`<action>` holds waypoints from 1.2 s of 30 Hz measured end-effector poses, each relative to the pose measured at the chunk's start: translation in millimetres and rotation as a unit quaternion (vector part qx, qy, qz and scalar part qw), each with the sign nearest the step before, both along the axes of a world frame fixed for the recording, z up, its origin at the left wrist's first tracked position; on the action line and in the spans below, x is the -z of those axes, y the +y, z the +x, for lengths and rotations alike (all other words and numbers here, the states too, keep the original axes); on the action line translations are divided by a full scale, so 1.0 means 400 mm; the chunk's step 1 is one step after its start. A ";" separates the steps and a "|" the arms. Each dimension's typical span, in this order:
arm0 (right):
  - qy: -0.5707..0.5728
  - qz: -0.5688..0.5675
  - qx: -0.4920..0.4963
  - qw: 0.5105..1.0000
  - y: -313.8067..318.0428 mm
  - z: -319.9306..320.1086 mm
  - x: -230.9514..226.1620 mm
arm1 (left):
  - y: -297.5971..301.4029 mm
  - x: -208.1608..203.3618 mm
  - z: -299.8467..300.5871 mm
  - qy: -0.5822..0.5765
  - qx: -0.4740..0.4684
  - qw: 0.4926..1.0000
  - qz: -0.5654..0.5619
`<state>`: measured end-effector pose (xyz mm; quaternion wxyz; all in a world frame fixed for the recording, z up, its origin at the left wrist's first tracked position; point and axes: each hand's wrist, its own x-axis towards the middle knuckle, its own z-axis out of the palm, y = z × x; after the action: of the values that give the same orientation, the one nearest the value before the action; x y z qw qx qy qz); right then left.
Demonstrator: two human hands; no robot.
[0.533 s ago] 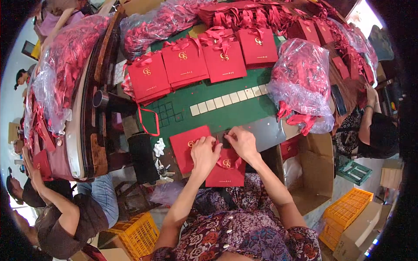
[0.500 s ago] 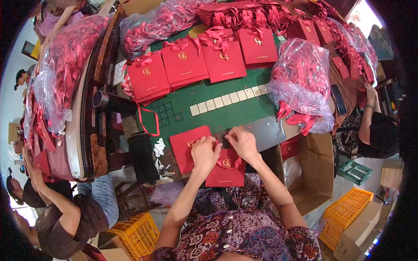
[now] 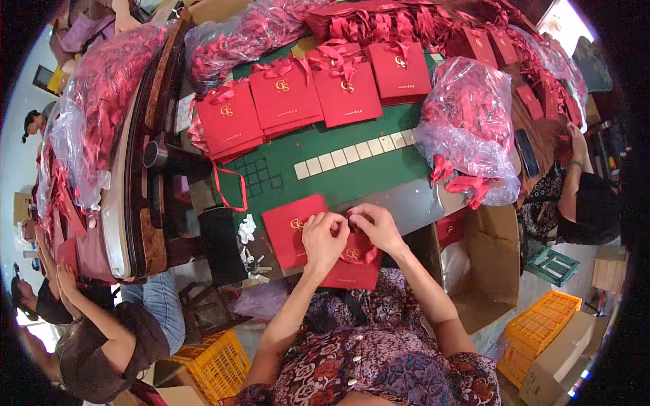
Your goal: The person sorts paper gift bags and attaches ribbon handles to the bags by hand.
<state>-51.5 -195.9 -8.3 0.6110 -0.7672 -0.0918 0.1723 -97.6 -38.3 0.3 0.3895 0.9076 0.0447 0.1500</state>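
Note:
A small red paper gift bag (image 3: 349, 276) with a gold emblem lies at the table's near edge, partly under my hands. Over its top part my left hand (image 3: 325, 238) is closed, fingers curled in a pinch. Close to its right, my right hand (image 3: 379, 229) pinches too, thumb and forefinger together. What sits in the fingertips is too small and covered to make out. A loop of red ribbon (image 3: 370, 254) shows on the bag below my right hand. Another red bag (image 3: 279, 237) lies flat, partly behind my left hand.
Several stacks of red bags (image 3: 288, 95) stand across the green mat (image 3: 298, 145). To the right sits a clear plastic sack (image 3: 467, 122) of red ribboned items, above an open cardboard box (image 3: 497, 264). A black cylinder (image 3: 172, 159) juts in at left. Co-workers sit on both sides.
My hands have come closer together over the bag. The left has shifted right with its fingers more curled; the right has dropped slightly. The bag has shifted only slightly.

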 end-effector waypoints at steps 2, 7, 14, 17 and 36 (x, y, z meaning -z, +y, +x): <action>0.009 0.007 -0.011 1.000 -0.003 0.002 0.011 | -0.002 -0.010 0.000 0.006 0.006 1.000 0.005; -0.001 0.023 -0.037 0.999 -0.007 0.009 0.025 | 0.005 0.002 -0.008 0.003 0.022 1.000 0.014; 0.043 0.117 -0.020 0.992 -0.042 0.012 0.025 | 0.017 -0.032 -0.049 -0.056 0.030 0.998 -0.029; 0.132 0.143 0.018 0.981 -0.083 0.012 0.006 | 0.022 -0.042 -0.087 0.074 0.043 0.992 -0.096; 0.015 0.124 0.158 0.979 -0.081 0.082 0.037 | 0.026 -0.112 -0.202 0.154 0.157 0.953 -0.207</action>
<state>-18.5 -228.3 -23.1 0.7223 -0.6875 0.0189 0.0723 -178.4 -28.1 45.3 0.5761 0.8145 -0.0088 -0.0674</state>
